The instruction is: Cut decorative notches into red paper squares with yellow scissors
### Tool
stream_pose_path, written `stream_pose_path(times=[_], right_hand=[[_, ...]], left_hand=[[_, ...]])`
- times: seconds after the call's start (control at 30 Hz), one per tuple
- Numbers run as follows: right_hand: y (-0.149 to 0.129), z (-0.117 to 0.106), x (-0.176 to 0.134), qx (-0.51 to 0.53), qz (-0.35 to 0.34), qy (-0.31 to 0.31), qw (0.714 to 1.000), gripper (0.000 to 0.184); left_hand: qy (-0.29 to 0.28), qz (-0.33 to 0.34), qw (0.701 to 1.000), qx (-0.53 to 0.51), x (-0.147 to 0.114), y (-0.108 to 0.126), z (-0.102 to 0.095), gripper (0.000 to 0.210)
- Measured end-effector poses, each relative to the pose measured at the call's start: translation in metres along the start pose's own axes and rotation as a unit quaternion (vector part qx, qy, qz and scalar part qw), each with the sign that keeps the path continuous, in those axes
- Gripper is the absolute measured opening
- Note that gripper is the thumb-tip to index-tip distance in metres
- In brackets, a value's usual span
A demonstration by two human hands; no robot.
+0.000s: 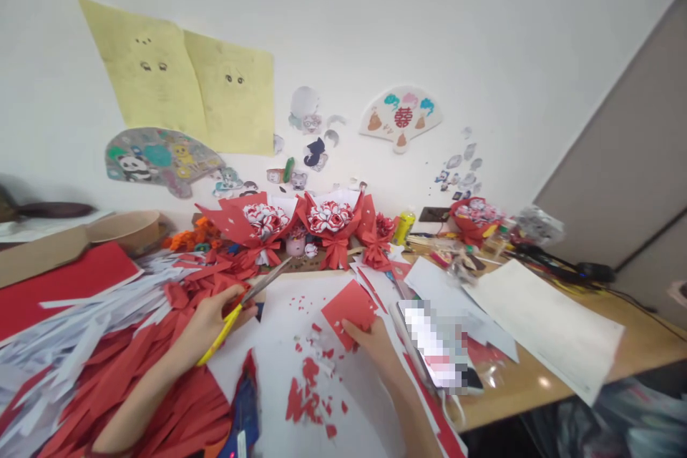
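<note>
My left hand (222,304) is closed around a pair of scissors (222,336) with yellow handles; the blades point up and to the right. Between the thumb and fingers of my right hand (370,340) is a square of red paper (348,308), held a little right of the scissors and apart from them. Below both hands lies a large white sheet (279,372), strewn with small red and white paper scraps (311,390). The fingers under the red paper are hidden.
Red and white paper strips (150,365) are heaped at the left. Red paper bouquets (330,218) line the wall. A phone (434,343) lies at the right, near a white sheet (542,322). A blue tool (247,408) lies at the front.
</note>
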State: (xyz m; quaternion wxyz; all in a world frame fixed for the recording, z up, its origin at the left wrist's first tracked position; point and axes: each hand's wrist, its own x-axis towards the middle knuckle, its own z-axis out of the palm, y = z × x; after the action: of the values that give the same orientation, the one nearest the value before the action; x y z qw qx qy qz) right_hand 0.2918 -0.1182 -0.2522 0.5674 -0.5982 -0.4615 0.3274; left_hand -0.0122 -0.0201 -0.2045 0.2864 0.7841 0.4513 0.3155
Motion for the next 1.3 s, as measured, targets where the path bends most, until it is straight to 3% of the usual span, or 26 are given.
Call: stream_pose_path(times=[0.3,0.5,0.63,0.7,1.3], right_hand=[[0.031,-0.001,-0.022,-0.024,0.003,0.061,0.998,0.041],[0.041,0.002,-0.025,-0.112,-0.032,0.028,0.993,0.048],[0.044,0.003,-0.025,-0.143,-0.04,0.014,0.989,0.049],[0.045,0.002,-0.025,-0.151,-0.039,0.009,0.988,0.049],[0.044,0.002,-0.027,-0.179,-0.05,0.003,0.983,0.048]], left_hand=[[0.003,0.047,0.999,-0.007,-0.004,-0.017,0.015,0.033],[0.091,0.027,0.994,0.052,-0.009,-0.027,0.022,0.035],[0.176,0.014,0.975,0.134,-0.012,-0.024,0.03,0.032],[0.193,0.009,0.966,0.172,-0.013,-0.025,0.032,0.027],[0.187,-0.004,0.944,0.273,-0.014,-0.034,0.039,0.023]])
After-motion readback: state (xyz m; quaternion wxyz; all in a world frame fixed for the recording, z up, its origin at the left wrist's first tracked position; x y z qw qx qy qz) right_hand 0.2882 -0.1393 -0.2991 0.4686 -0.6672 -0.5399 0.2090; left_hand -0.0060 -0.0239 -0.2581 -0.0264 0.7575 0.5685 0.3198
